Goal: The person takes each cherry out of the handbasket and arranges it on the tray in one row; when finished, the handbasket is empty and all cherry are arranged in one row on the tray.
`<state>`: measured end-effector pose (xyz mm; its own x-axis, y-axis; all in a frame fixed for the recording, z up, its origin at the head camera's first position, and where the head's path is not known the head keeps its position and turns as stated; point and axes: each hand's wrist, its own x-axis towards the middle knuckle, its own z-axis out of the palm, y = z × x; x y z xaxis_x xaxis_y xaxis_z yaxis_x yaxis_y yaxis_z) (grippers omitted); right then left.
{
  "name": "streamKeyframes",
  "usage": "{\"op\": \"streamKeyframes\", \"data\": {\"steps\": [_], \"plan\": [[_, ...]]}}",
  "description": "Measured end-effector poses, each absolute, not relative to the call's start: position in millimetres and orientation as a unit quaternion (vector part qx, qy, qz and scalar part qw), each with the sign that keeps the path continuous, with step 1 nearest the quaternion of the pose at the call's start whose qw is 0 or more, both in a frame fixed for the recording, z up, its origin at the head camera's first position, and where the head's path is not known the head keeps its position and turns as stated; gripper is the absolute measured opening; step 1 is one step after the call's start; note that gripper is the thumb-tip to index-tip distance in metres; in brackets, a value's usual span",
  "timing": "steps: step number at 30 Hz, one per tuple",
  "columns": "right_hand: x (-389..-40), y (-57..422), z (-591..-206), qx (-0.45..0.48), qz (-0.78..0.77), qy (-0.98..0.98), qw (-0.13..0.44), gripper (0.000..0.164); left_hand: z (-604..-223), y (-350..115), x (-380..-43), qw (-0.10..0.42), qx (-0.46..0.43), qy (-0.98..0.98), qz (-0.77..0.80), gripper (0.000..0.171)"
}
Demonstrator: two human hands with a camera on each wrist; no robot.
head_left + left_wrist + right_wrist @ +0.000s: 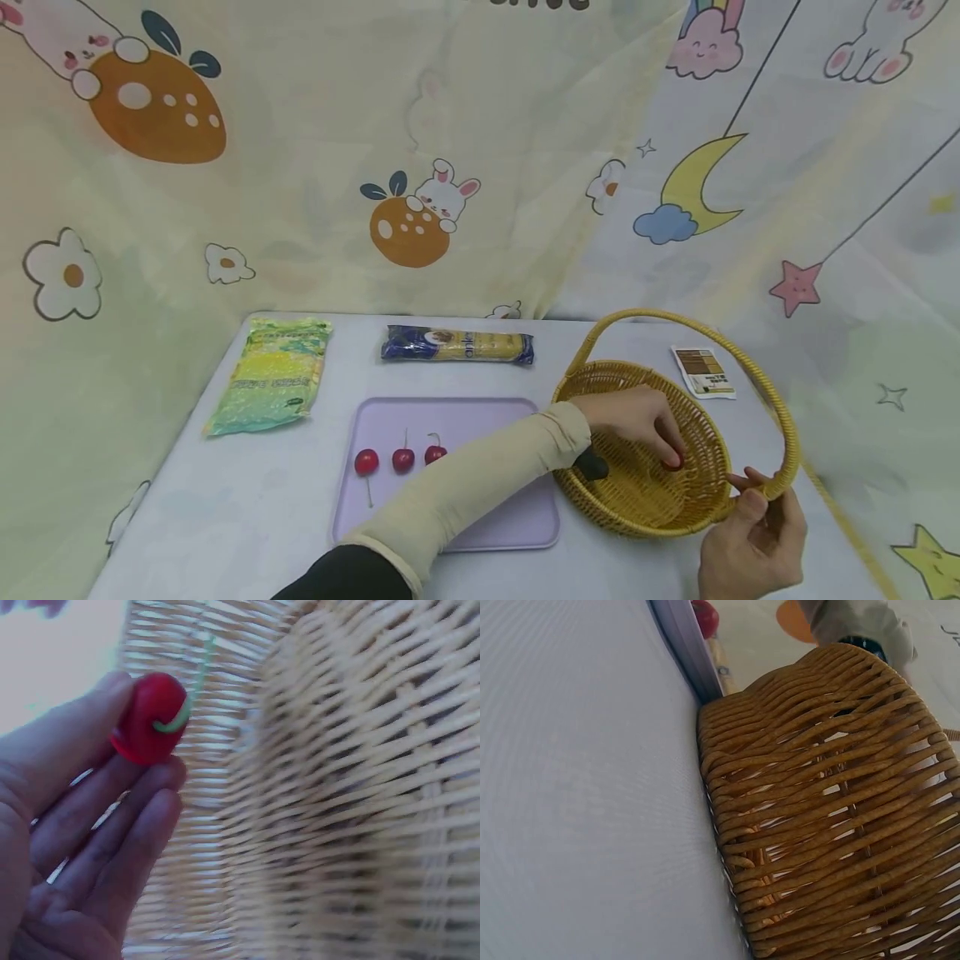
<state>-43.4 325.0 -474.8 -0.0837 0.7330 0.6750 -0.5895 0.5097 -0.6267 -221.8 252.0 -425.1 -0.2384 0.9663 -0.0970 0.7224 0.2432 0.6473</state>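
Observation:
A yellow wicker basket (622, 517) with a tall hoop handle (750, 367) stands on the right of the table. My left hand (633, 417) reaches down inside it and pinches a red cherry (154, 720) with a green stem between thumb and fingertips. In the head view only a bit of that cherry shows beneath the fingers. At the basket's near right side, my right hand (753, 537) grips the foot of the handle by the rim. The right wrist view shows the woven side (825, 810) but not the right hand itself.
Several cherries, one of them (402, 460) with its stem up, lie on a lilac tray (450, 408), partly covered by my left sleeve. Behind are a green-yellow packet (273, 375), a blue-and-yellow long pack (457, 345) and a brown-and-white sachet (703, 372). A printed cloth (300, 208) hangs behind the table.

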Motion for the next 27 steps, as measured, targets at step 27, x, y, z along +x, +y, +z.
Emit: {"op": "streamKeyframes", "data": {"steps": [27], "plan": [[-41.3,316.9,-465.3,-0.126,0.491,-0.565,0.651,0.036,-411.3,72.8,-236.6,0.210,0.486,0.757,0.384,0.024]]}}
